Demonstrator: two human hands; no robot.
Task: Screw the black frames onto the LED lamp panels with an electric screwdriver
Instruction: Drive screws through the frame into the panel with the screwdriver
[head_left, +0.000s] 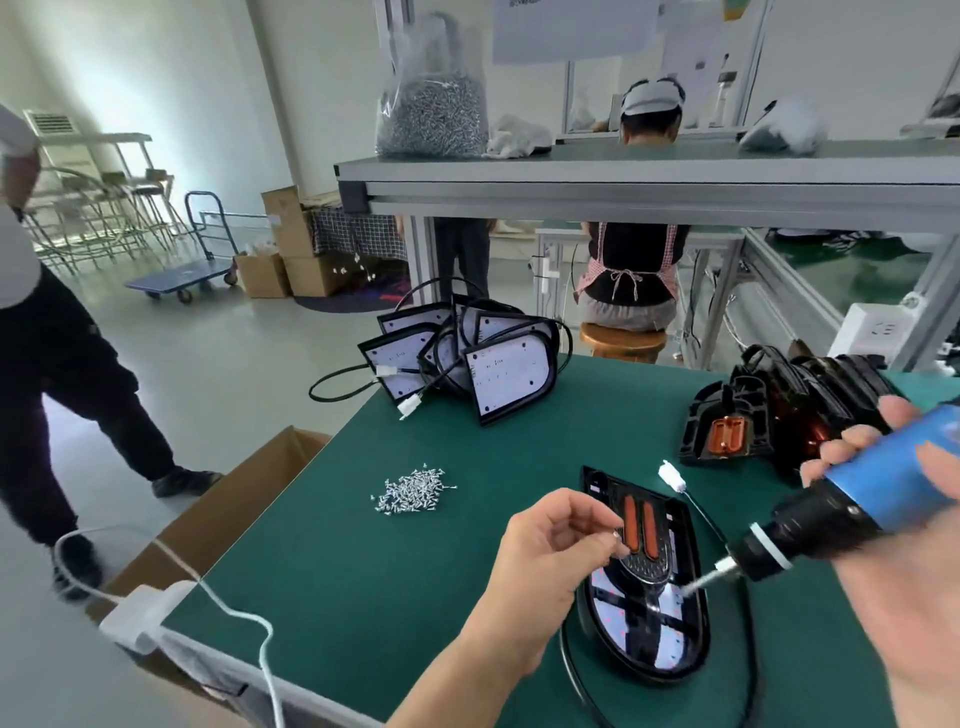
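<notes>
Risk of dropping the apparent screw (616, 535) or skidding the slanted bit (696, 584) across the LED lamp panel (670, 647) under its black frame (683, 535) on the table (415, 571), frame unheld: left hand (550, 545) fingers pinching it just over the frame, right hand (914, 571) fingers wrapped round the electric screwdriver (883, 493).

Single head-worn wide-angle view, edges bowed. It is aimed forward and down across the green table (363, 571). The left hand (545, 551) is caught close at 6 o'clock, the right hand (893, 592) with the electric screwdriver (841, 514) even closer at 4 o'clock. A bench shelf (623, 176) is seen farther off at 12 o'clock, the floor (218, 364) at 9 o'clock.
</notes>
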